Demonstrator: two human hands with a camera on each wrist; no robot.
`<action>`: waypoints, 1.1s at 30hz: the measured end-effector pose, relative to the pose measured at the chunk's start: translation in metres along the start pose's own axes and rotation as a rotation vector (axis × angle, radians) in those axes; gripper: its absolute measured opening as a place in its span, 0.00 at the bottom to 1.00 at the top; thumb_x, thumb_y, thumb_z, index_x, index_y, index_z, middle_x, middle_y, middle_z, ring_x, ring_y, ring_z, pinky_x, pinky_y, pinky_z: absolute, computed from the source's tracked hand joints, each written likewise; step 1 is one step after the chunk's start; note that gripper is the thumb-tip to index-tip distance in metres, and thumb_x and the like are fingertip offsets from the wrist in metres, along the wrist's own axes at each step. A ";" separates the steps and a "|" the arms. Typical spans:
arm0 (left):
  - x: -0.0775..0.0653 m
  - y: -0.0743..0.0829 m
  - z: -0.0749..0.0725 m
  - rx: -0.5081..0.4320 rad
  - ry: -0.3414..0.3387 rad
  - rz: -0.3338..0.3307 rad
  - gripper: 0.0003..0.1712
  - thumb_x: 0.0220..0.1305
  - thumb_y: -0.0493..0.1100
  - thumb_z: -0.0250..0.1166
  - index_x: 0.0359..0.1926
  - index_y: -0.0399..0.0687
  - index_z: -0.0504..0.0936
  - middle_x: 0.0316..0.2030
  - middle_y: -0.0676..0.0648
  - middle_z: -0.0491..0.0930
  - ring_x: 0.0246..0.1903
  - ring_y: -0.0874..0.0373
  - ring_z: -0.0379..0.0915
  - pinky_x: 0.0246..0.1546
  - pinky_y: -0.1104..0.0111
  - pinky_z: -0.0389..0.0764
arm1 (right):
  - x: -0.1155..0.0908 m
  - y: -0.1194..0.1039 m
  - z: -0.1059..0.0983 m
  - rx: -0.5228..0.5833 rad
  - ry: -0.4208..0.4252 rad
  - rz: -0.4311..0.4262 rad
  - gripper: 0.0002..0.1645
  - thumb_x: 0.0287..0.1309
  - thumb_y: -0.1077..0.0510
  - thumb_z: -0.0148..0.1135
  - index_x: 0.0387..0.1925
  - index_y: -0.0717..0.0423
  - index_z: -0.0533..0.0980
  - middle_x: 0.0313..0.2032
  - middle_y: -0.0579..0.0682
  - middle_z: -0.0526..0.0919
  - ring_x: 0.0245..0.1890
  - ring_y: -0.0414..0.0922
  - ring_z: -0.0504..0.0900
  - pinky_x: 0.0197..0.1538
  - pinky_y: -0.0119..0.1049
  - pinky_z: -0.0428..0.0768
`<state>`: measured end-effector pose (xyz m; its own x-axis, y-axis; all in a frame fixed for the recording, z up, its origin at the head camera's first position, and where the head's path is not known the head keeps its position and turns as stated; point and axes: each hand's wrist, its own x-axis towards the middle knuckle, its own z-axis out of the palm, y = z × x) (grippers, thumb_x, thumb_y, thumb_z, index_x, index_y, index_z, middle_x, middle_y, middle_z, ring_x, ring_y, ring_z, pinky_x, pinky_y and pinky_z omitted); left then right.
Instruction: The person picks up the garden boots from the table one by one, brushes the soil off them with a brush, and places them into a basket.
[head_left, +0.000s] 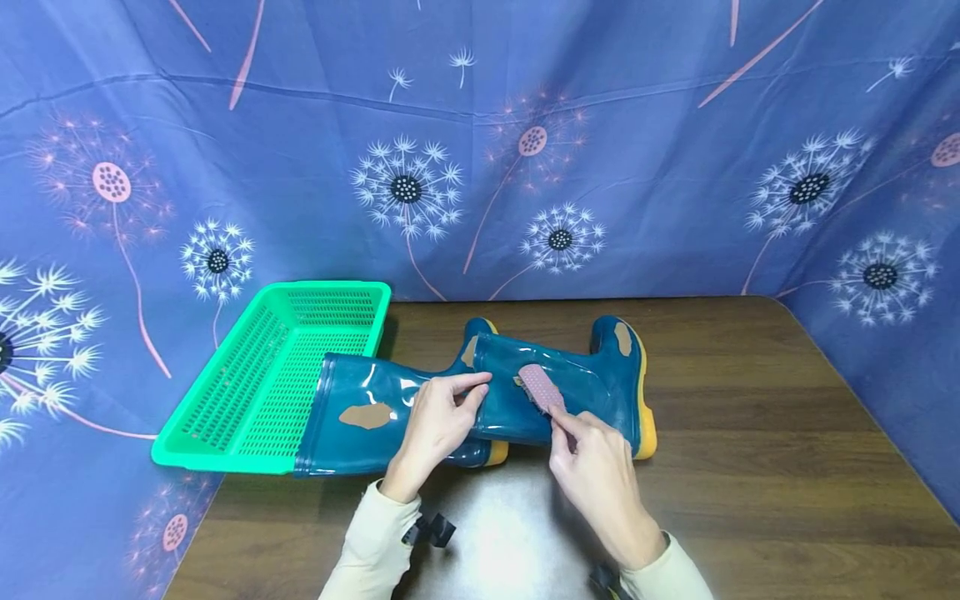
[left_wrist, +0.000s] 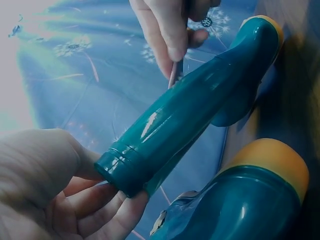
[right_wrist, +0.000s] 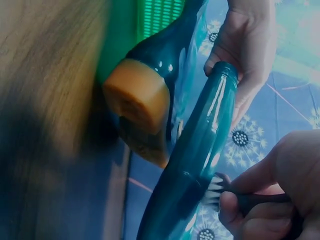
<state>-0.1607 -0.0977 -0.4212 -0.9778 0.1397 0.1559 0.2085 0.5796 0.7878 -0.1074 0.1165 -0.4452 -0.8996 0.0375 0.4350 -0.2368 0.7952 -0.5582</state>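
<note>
Two teal rain boots with yellow soles lie on their sides. My left hand [head_left: 437, 419] pinches the top edge of the right-hand boot [head_left: 525, 425] between thumb and fingers; this boot's shaft overlaps the foot of the other boot [head_left: 352, 446]. In my right hand [head_left: 597, 462] is a small brush [head_left: 542, 387] with a pink dotted back, gripped by its dark handle. Its pale bristles [right_wrist: 215, 186] meet the boot's shaft in the right wrist view. Tan patches [head_left: 366, 415] mark both boots. A small brownish spot shows beside the brush head.
A green perforated plastic basket [head_left: 225, 454] stands at the left, and the left-hand boot's shaft overlaps its right rim. The dark wooden table [head_left: 765, 433] extends to the right of the boots. A blue dandelion-print cloth [head_left: 645, 183] hangs behind and at both sides.
</note>
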 end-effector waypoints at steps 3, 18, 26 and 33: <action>0.000 -0.001 0.000 0.004 -0.003 0.004 0.17 0.78 0.44 0.65 0.63 0.49 0.88 0.17 0.54 0.75 0.15 0.59 0.67 0.19 0.72 0.64 | -0.002 0.001 -0.004 -0.006 0.039 0.006 0.15 0.64 0.64 0.71 0.51 0.59 0.90 0.24 0.51 0.85 0.20 0.38 0.70 0.22 0.29 0.66; 0.000 -0.001 0.001 0.008 -0.003 -0.006 0.18 0.77 0.45 0.65 0.63 0.50 0.88 0.18 0.54 0.77 0.16 0.59 0.68 0.19 0.71 0.65 | -0.005 0.002 0.007 0.054 0.023 -0.001 0.16 0.65 0.64 0.72 0.53 0.57 0.89 0.23 0.46 0.82 0.21 0.36 0.69 0.22 0.29 0.66; 0.000 -0.002 -0.002 0.009 0.012 -0.006 0.17 0.77 0.45 0.66 0.63 0.51 0.88 0.17 0.54 0.76 0.15 0.57 0.68 0.19 0.71 0.65 | -0.011 0.019 -0.003 0.015 0.084 0.050 0.16 0.64 0.65 0.72 0.53 0.59 0.89 0.22 0.49 0.82 0.19 0.37 0.67 0.21 0.30 0.65; 0.001 -0.003 -0.003 0.021 0.019 -0.004 0.17 0.77 0.46 0.66 0.62 0.53 0.88 0.17 0.55 0.75 0.16 0.58 0.69 0.20 0.70 0.65 | -0.004 0.012 -0.001 0.078 0.095 -0.014 0.17 0.65 0.64 0.72 0.55 0.57 0.88 0.26 0.47 0.85 0.22 0.36 0.68 0.22 0.29 0.66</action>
<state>-0.1625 -0.1013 -0.4215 -0.9789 0.1220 0.1641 0.2045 0.5966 0.7761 -0.1063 0.1259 -0.4529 -0.8582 0.0869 0.5060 -0.2802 0.7466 -0.6034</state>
